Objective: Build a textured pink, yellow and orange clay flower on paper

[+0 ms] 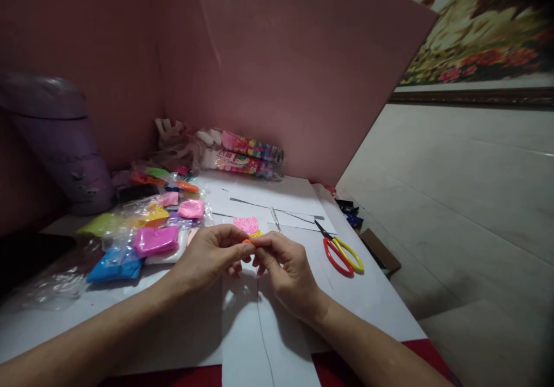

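Note:
A small piece of orange clay (246, 241) is pinched between the fingertips of my left hand (214, 254) and my right hand (283, 263), which meet in the middle of the view. Both hands are closed, thumbs and forefingers touching the clay. Just behind them lies a pink textured clay shape (246, 224) with a bit of yellow clay (257, 233) at its lower edge, partly hidden by my fingers. Under my hands a white paper strip (268, 341) with a dark line along it runs toward me.
Bagged clay in several colours, among it a magenta pack (156, 240) and a blue pack (115, 266), is heaped at left beside a purple bottle (64, 145). Scissors (341, 254) with red and yellow handles lie right of a thin tool (276, 220). Wrapped packages (242, 155) lie at the pink partition (268, 58).

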### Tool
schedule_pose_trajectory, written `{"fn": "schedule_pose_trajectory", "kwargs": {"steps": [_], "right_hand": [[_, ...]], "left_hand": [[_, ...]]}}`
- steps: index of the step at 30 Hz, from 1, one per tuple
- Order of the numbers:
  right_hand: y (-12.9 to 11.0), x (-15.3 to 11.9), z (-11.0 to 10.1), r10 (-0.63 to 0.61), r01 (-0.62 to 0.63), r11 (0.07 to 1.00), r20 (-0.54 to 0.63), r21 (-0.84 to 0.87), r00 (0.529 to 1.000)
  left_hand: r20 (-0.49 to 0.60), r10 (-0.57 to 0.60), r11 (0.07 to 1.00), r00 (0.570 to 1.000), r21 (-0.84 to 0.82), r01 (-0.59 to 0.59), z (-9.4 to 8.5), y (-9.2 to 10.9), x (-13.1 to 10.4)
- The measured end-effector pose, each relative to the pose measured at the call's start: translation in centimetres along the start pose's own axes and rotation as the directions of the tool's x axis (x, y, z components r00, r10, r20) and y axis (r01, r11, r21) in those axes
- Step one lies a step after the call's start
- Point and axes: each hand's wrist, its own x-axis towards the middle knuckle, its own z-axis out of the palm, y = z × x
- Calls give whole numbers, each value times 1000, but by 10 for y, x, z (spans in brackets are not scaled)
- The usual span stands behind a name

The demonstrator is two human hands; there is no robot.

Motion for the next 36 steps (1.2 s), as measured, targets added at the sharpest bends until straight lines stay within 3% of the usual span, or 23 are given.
{"fn": "schedule_pose_trajectory", "kwargs": {"steps": [7,14,18,25,31,36], "right_hand": [[2,0,3,63,-61,994,-29,88,998],[7,1,1,109,-98,987,-81,131,991],[7,1,0,90,-82,992,-89,91,992],[4,1,0,51,-48,998,-105,31,993],[2,0,0,-101,95,993,-83,-76,991],[5,1,-1,-11,-1,996,-144,-86,990]], "left_hand": [[-33,44,997,998,61,-42,0,3,-3],[-5,-88,984,996,-153,86,-2,1,-1],[20,-126,969,992,-211,128,-4,-3,0],[65,-123,985,990,-112,130,-2,-1,0],[-13,-53,997,999,-50,52,-2,0,0],[-23,-74,991,997,-114,71,-2,-3,1]]}}
